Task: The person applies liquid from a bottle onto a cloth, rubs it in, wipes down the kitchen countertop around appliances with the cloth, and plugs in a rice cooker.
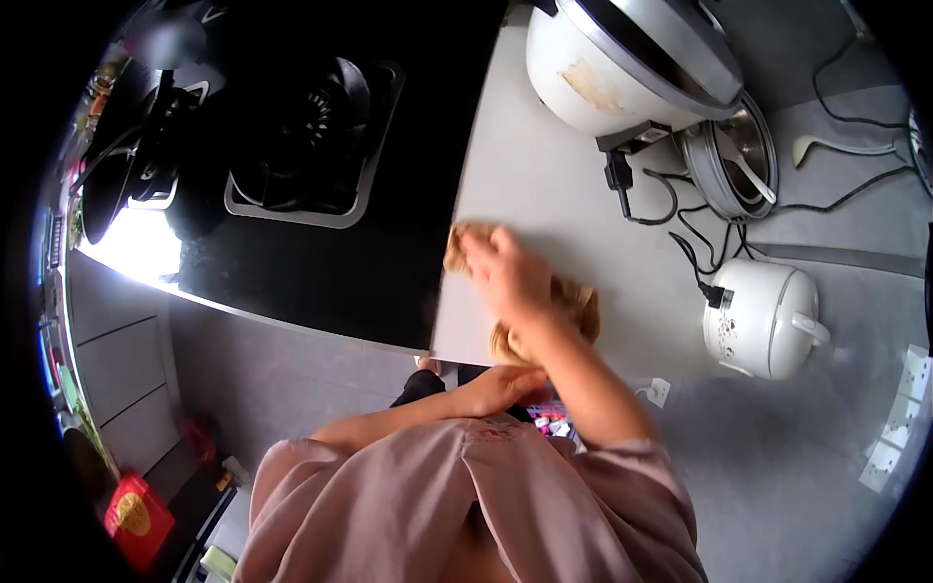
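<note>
A tan cloth (580,303) lies bunched on the light grey counter (544,146), close to its front edge and beside the black cooktop. My right hand (510,277) presses down on the cloth, fingers gripping part of it, while its folds spread out on both sides of the wrist. Below my right forearm, in front of my body at the counter's edge, my left hand (501,389) hangs with its fingers curled in. Nothing shows in that hand, though its fingertips are partly hidden.
To the left is a black gas cooktop (321,282) with a burner. A large white cooker (593,78) stands at the back, near a metal pot (729,155) with a spoon inside. Cords run to a small white electric pot (763,319) at the right. A ladle (836,146) lies behind.
</note>
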Demonstrator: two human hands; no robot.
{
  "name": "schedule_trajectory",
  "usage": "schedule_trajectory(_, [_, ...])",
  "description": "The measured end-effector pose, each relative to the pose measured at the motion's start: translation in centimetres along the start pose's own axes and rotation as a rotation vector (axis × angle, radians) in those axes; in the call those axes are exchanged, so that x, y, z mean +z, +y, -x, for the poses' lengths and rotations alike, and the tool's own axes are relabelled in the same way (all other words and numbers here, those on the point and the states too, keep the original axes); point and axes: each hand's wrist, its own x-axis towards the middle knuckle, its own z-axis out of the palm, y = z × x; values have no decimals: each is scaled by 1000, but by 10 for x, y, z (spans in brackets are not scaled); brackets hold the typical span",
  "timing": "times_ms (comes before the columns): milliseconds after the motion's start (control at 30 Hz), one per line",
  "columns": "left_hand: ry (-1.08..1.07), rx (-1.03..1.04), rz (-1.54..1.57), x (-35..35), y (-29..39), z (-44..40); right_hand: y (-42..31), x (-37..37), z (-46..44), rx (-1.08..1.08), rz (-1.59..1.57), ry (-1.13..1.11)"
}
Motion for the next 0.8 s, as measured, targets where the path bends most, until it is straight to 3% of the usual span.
schedule_trajectory(33, [-42,40,-148,-6,3,9,-5,-2,11,-9,-4,1])
schedule_trajectory(100, [-65,119,-445,-14,5,28,-3,-12,22,-224,254,106])
schedule_trajectory(200, [21,145,-477,-19,33,54,13,-15,-20,-54,330,109])
schedule_trajectory(267, [107,217,-399,-19,60,58,29,-17,-82,47,442,287])
schedule_trajectory(333, [389,576,-494,-24,74,51,17,-15,-123,291,486,239])
schedule_trajectory(400, [673,873,-784,-41,95,31,17,-12,-121,206,385,254])
schedule_trajectory(467, [878,957,-930,-60,114,3,33,-25,-108,34,73,177])
schedule_trajectory(533, [948,771,-1128,-68,145,-23,37,-48,-83,147,-340,162])
schedule_trajectory(567, [954,609,-1310,-73,149,-43,39,-59,-69,25,-143,267])
schedule_trajectory(600, [957,606,-1316,-76,151,-56,43,-68,-53,-96,52,369])
schedule_trajectory(700, [1005,205,-1605,-85,173,-84,52,-84,2,-47,138,395])
schedule_trajectory(733, [996,192,-1614,-97,178,-93,55,-88,21,-58,212,359])
schedule_trajectory(800, [960,59,-1955,-131,192,-110,66,-92,54,-32,256,313])
